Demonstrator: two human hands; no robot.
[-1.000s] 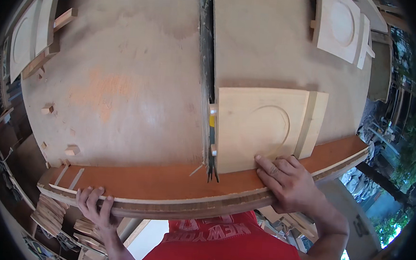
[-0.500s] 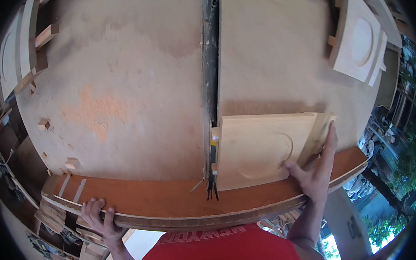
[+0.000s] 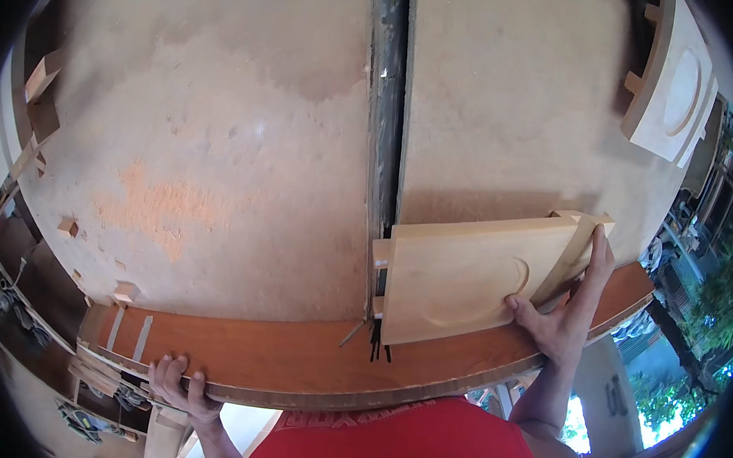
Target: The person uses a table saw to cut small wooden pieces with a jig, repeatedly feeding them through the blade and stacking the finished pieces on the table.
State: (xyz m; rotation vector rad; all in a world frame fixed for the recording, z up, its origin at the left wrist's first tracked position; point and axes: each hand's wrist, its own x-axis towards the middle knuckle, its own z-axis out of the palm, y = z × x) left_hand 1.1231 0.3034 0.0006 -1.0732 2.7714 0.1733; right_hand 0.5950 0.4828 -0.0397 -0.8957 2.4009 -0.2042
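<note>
My right hand point(image 3: 567, 313) grips the right end of a light wooden panel point(image 3: 460, 277). Its thumb presses on the panel face and its fingers run along the end strip. A shallow rounded recess is cut in the face, and small wooden tabs point(image 3: 383, 252) stick out at the panel's left end. The panel sits across the near part of the workbench point(image 3: 263, 139), overlapping its reddish-brown front board point(image 3: 267, 349). At the left, my left hand point(image 3: 181, 385) is curled over the edge of that board, its palm side hidden.
A dark slot point(image 3: 387, 129) splits the bench top. Orange-brown wood dust point(image 3: 162, 208) and small wood blocks point(image 3: 68, 227) lie on the left. Another recessed panel point(image 3: 677, 88) stands at the far right, and more wooden pieces point(image 3: 44, 75) at the far left. Thin dark rods point(image 3: 380, 343) protrude near the slot.
The panel has come slightly nearer to me with my right hand, whose thumb now presses its face. My left hand stays on the board edge. The whole view has shifted a little.
</note>
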